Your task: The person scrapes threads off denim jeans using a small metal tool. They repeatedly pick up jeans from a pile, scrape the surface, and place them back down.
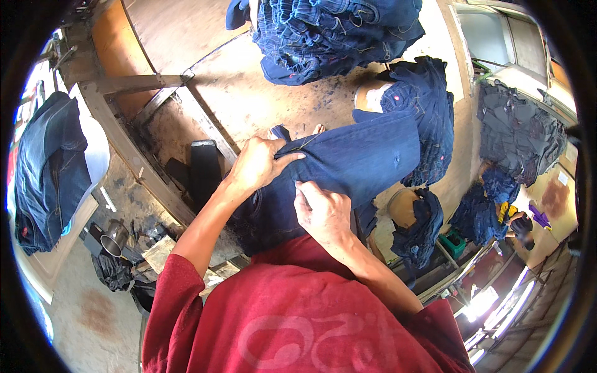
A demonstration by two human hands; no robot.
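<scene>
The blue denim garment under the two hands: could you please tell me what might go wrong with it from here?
The blue denim garment could crease where it bunches beside the left hand. Its far end overlaps the denim pile in this view, so the two might snag or get mixed up. It might also shift if the right hand eases off.

The denim [357, 152] is dark blue (the shirt [298, 295] maroon).
</scene>
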